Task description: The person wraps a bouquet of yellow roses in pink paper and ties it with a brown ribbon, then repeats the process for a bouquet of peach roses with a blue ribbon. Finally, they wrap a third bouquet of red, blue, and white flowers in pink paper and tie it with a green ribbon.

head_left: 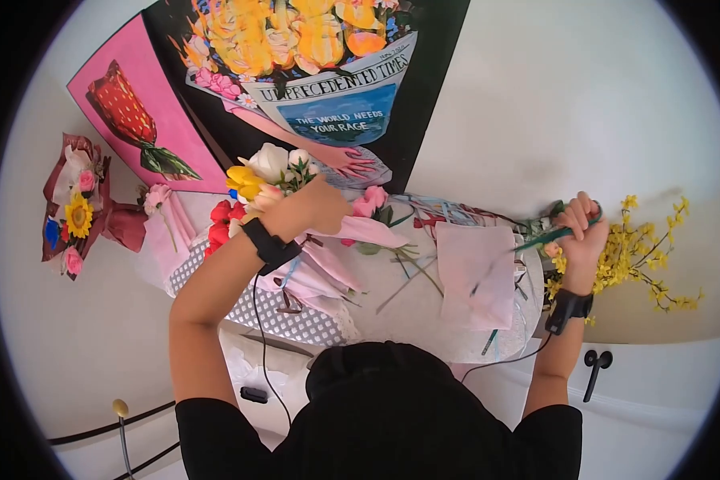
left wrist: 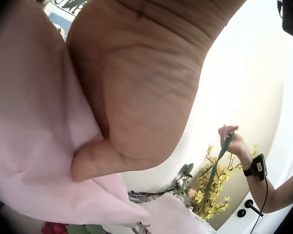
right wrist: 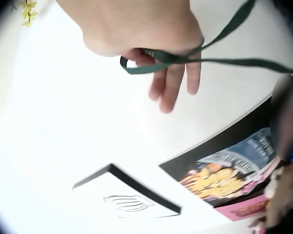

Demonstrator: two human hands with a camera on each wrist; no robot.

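My left hand (head_left: 316, 206) (left wrist: 136, 92) grips a bouquet wrapped in pale pink paper (left wrist: 34, 131); its thumb lies against the paper. White flowers (head_left: 269, 162) and yellow flowers (head_left: 246, 182) show above that hand in the head view. Raised at the right, my right hand (head_left: 582, 230) (right wrist: 141, 29) holds a dark green ribbon (head_left: 546, 238) (right wrist: 244, 62) that hangs in loops, several fingertips extending below it in the right wrist view. The ribbon's length trails down in the left wrist view. Where the left fingers wrap the bouquet's far side is hidden.
A pink sheet (head_left: 476, 276) and cut stems (head_left: 408, 292) lie on the table (head_left: 376, 320). Yellow blossom branches (head_left: 636, 256) stand at the right. Paintings (head_left: 156, 112) lean behind, and a sunflower bouquet (head_left: 78, 214) is at the left. Glasses (head_left: 288, 302) lie near the table's front.
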